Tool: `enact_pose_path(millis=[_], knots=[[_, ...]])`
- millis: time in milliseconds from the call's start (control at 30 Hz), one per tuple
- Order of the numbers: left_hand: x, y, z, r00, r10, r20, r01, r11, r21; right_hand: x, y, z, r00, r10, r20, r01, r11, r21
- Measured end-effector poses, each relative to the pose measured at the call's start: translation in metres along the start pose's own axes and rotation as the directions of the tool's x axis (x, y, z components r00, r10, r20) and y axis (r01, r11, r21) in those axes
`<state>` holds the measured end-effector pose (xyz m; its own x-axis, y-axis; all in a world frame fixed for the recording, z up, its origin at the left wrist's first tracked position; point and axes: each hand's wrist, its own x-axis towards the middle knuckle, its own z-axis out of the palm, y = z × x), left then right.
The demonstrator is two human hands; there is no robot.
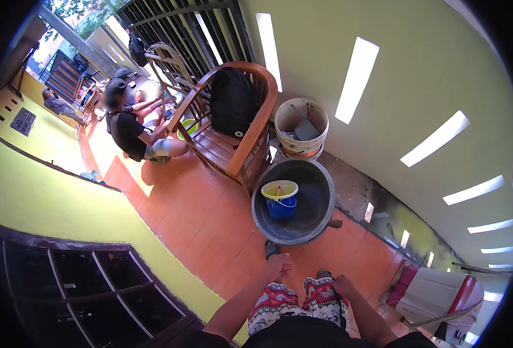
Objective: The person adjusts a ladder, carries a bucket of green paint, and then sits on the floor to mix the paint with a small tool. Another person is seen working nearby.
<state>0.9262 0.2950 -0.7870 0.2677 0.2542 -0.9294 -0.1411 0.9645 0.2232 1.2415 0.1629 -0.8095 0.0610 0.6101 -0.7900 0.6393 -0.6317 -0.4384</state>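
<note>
My left hand is held out above my left knee, fingers loosely apart with nothing in them. My right hand is at my right leg, its fingers curled on the patterned red and white trousers, apparently pinching the cloth. Just beyond my feet stands a large grey round tub, holding a small blue bucket with a yellow rim, a white handle and an orange-handled item inside.
A wooden armchair bears a black bag, beside white buckets along the right wall. People sit on the tiled floor at upper left. A dark window is lower left; folded items lie lower right.
</note>
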Motion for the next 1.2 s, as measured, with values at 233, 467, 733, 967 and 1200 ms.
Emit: enact_pose_path(millis=[233, 467, 733, 967, 1200], knots=[[0.154, 0.136, -0.066, 0.987, -0.013, -0.159, 0.057, 0.960, 0.274, -0.003, -0.078, 0.077, 0.940, 0.306, 0.147, -0.309, 0.951, -0.007], [0.267, 0.193, -0.072, 0.960, -0.090, -0.264, 0.135, 0.978, 0.156, 0.013, -0.116, 0.122, 0.813, 0.526, 0.248, -0.486, 0.849, -0.208], [0.370, 0.207, -0.056, 0.911, -0.199, -0.360, 0.143, 0.974, -0.176, 0.022, -0.117, 0.121, 0.763, 0.593, 0.259, -0.566, 0.805, -0.178], [0.380, 0.169, -0.081, 0.964, -0.170, -0.206, 0.111, 0.957, -0.268, 0.027, -0.117, 0.105, 0.789, 0.571, 0.227, -0.556, 0.821, -0.131], [0.243, 0.138, -0.079, 0.991, 0.067, -0.118, -0.088, 0.978, -0.189, 0.028, -0.095, 0.086, 0.831, 0.513, 0.215, -0.507, 0.858, -0.086]])
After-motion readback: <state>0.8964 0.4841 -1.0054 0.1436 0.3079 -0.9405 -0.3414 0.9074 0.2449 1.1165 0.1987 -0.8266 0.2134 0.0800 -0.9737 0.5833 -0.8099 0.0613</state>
